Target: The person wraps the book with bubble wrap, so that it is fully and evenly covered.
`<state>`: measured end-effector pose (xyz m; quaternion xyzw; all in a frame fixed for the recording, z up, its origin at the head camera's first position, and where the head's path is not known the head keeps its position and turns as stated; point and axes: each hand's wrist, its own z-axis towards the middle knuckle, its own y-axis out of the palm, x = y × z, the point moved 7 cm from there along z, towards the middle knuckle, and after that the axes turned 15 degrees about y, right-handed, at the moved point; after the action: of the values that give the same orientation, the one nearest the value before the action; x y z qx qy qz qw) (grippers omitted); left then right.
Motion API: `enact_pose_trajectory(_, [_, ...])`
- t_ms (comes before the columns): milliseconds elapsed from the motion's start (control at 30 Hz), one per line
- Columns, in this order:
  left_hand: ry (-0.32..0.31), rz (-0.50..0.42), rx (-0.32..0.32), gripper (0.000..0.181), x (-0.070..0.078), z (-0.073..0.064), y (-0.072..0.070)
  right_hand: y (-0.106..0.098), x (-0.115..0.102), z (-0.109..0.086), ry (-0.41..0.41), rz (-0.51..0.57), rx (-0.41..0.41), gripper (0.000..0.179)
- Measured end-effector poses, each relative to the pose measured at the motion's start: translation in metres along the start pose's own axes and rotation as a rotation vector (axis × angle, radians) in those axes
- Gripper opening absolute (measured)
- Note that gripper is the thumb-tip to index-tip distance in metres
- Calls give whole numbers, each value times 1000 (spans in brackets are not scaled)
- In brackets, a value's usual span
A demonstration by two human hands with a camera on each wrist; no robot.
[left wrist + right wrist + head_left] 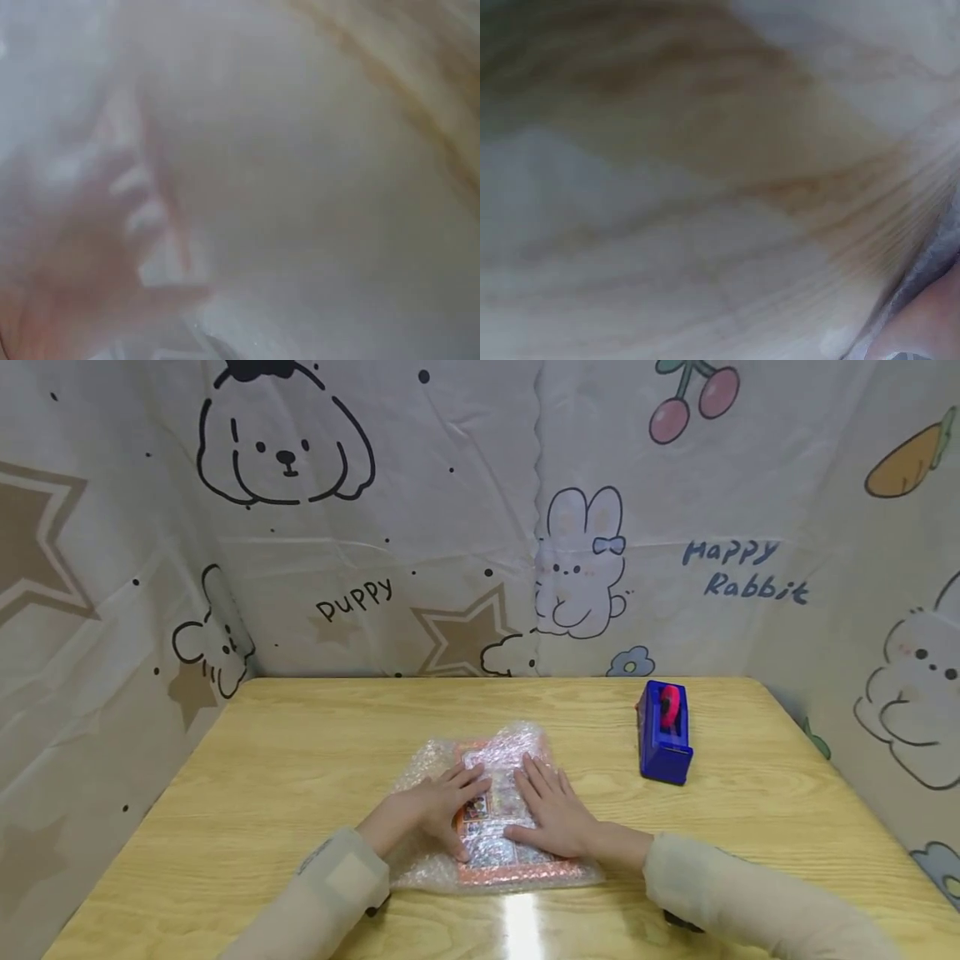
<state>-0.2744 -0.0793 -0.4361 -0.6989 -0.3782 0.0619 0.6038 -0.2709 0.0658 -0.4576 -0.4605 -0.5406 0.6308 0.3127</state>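
A flat orange-bordered item (487,875) with small colourful pictures lies on the table under clear bubble wrap (517,737). My left hand (442,802) rests on the wrap over its left side, fingers spread towards the middle. Over the right side my right hand (558,814) lies flat on the wrap, fingers pointing away from me. Loose wrap extends past the item on the left. In the left wrist view the left hand (82,277) is blurred against pale wrap. The right wrist view catches only a bit of the right hand (922,322) at the corner.
A blue tape dispenser (665,752) with a pink roll (670,706) stands at the back right of the wooden table (300,735). Pale cloth (420,527) printed with cartoon animals hangs along the back and both sides.
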Motion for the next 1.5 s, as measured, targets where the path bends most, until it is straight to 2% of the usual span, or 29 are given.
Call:
enact_pose_trajectory(333, [42, -66, 58, 98, -1, -5, 4, 1, 0, 0, 2, -32, -9, 86])
enact_pose_trajectory(467, [55, -107, 96, 89, -1, -15, 7, 5, -1, 0, -5, -35, -27, 86])
enact_pose_trajectory(567, [44, -158, 158, 83, -3, -29, 7, 6, -1, 0, -3, -39, -31, 86])
enact_pose_trajectory(700, [-26, -181, 248, 76, -10, -51, 5, 4, 0, -1, -1, -33, -29, 86])
enact_pose_trajectory(833, [-106, -154, 299, 74, -18, -71, 2, 0, 0, -2, -3, -26, -23, 86])
enact_pose_trajectory(1000, [-157, -156, 350, 65, -24, -87, 0, 0, 1, -1, -2, -27, -23, 85])
enact_pose_trajectory(1100, [-190, -203, 375, 62, -27, -93, -1, 1, 2, 0, 6, -25, -29, 86])
enact_pose_trajectory(1200, [-220, -261, 410, 62, -31, -97, -2, 1, 4, 0, 14, -26, -34, 86])
enact_pose_trajectory(1333, [-244, -388, 537, 63, -44, -103, -5, 1, 1, 0, 14, -19, -43, 86])
enact_pose_trajectory(1400, [-237, -508, 600, 66, -51, -107, -6, 1, -2, 0, 8, -15, -47, 86])
enact_pose_trajectory(1500, [-213, -785, 647, 78, -56, -110, -1, 3, -4, -1, 2, -23, -53, 87])
